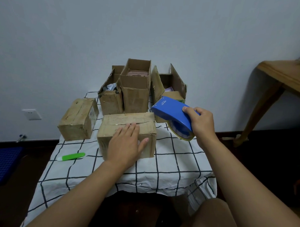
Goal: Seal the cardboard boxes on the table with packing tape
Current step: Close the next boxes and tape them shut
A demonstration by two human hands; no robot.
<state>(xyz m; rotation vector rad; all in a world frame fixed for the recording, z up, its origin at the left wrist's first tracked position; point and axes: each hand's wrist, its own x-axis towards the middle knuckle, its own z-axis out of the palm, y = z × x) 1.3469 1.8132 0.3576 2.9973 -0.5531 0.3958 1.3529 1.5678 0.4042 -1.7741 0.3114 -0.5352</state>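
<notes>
Blue plastic under curled fingers (189, 110): right hand (202, 124) clenched round the handle end of the tape dispenser (173, 114), held in the air just right of the closed box (127, 127), clear of its top. Roll of clear tape (181, 133) slung beneath the shell. Rigid, light, easy to steer; best gripped exactly there, well back from the toothed front end.

Left fingers (129, 130) straight and flat on the top and front edge of that same box, thumb spread across the front face; left hand (126, 143) pressing, not gripping. Worn, creased cardboard, likely soft at the corners and prone to sliding on the checked tablecloth (168, 167), so worth a firm downward press while tape runs along the centre seam. Glossy strip already visible along that seam; completeness impossible to tell.

Further out: small sealed box (78, 119) to the left, three open boxes (135, 88) behind with flaps up, contents showing. Green pen-like tool (72, 156) lying near the left edge of the cloth.
</notes>
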